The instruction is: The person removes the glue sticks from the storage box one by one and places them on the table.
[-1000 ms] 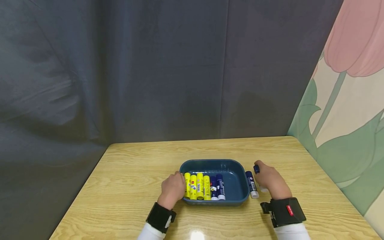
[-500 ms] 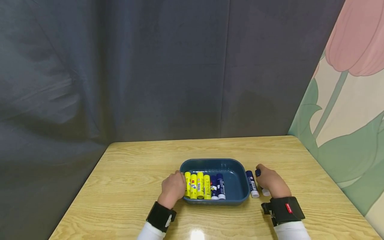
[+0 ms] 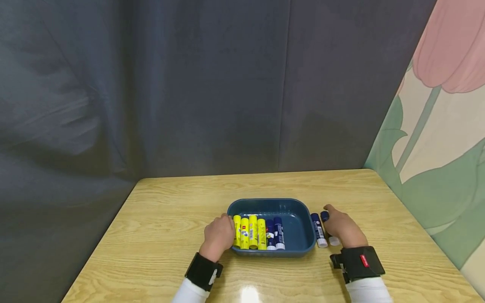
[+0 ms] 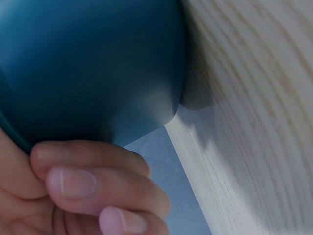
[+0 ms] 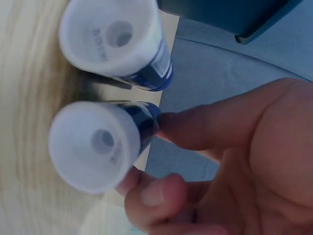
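My left hand (image 3: pixel 219 235) grips the left end of a dark blue dish (image 3: pixel 297 232); in the left wrist view its fingers curl at the rim against the outer wall. Inside the dish several yellow glue sticks (image 3: pixel 253 233) lie side by side, with two navy glue sticks (image 3: pixel 279 234) to their right. My right hand (image 3: pixel 345 229) pinches another navy glue stick (image 5: pixel 93 147) between thumb and fingers, its white base towards the wrist camera. That stick lies low over the table, beside a similar navy glue stick (image 3: pixel 319 230) just outside the dish's right end.
The wooden table (image 3: pixel 182 210) carries the dish near its middle. Behind it hangs a dark grey curtain (image 3: pixel 212 92), which also covers the left side. A wall with a painted tulip (image 3: pixel 451 46) borders the right side.
The right hand has shifted slightly right with its glue stick, which now lies closer to parallel with the neighbouring stick. The left hand has stayed on the dish.
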Tool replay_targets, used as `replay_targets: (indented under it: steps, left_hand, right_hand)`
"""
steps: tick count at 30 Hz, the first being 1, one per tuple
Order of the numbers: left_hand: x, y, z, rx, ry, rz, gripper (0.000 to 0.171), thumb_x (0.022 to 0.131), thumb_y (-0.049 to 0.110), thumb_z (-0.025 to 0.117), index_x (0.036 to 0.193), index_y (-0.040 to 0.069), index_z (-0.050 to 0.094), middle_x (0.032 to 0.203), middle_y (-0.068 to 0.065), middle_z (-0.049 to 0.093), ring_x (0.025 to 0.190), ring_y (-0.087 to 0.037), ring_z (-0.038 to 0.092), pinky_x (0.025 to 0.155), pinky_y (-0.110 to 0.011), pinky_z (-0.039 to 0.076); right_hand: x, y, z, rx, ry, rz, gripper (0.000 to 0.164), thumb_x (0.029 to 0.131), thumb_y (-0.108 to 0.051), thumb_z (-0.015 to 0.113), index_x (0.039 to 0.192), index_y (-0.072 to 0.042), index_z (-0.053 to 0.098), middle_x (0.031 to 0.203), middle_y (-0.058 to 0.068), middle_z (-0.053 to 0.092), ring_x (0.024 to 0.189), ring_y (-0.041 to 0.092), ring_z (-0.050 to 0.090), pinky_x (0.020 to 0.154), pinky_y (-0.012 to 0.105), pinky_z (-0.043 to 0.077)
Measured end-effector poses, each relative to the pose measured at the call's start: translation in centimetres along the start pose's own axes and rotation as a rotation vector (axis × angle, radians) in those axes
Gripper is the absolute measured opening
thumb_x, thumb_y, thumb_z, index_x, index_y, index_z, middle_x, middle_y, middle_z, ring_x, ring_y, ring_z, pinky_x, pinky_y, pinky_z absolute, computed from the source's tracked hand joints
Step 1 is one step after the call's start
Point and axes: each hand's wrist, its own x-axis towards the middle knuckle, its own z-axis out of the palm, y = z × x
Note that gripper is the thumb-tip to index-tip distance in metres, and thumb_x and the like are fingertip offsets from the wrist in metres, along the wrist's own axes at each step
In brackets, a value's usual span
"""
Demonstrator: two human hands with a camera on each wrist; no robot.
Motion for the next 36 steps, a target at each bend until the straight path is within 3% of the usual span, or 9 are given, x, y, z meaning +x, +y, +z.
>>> replay_targets:
  steps: [11, 28, 36]
  left_hand:
    - [0.02, 0.10, -0.15, 0.003, -0.013, -0.012, 0.035, 0.099, 0.026, 0.036, 0.090, -0.002, 0.055, 0.058, -0.008, 0.047, 0.048, -0.018, 0.045, 0.042, -0.031, 0.037]
    - [0.08, 0.19, -0.06, 0.025, -0.031, -0.017, 0.034, 0.099, 0.026, 0.036, 0.091, -0.001, 0.055, 0.060, -0.008, 0.046, 0.049, -0.018, 0.045, 0.042, -0.031, 0.038]
    - [0.01, 0.12, -0.06, 0.014, -0.026, -0.018, 0.034, 0.099, 0.025, 0.036, 0.092, -0.002, 0.055, 0.061, -0.008, 0.047, 0.050, -0.019, 0.045, 0.043, -0.031, 0.038]
  right_hand:
    - [-0.06, -0.13, -0.18, -0.006, 0.009, 0.010, 0.051, 0.086, -0.004, 0.045, 0.132, 0.011, 0.030, 0.119, 0.042, 0.046, 0.096, 0.044, 0.051, 0.080, 0.063, 0.043]
    - [-0.29, -0.10, -0.24, -0.026, 0.008, -0.015, 0.049, 0.084, -0.003, 0.044, 0.130, 0.008, 0.037, 0.115, 0.039, 0.050, 0.087, 0.038, 0.053, 0.075, 0.059, 0.046]
    - [-0.12, -0.09, -0.20, -0.029, 0.005, 0.000, 0.048, 0.084, -0.003, 0.045, 0.130, 0.008, 0.037, 0.118, 0.040, 0.048, 0.092, 0.042, 0.052, 0.078, 0.062, 0.044]
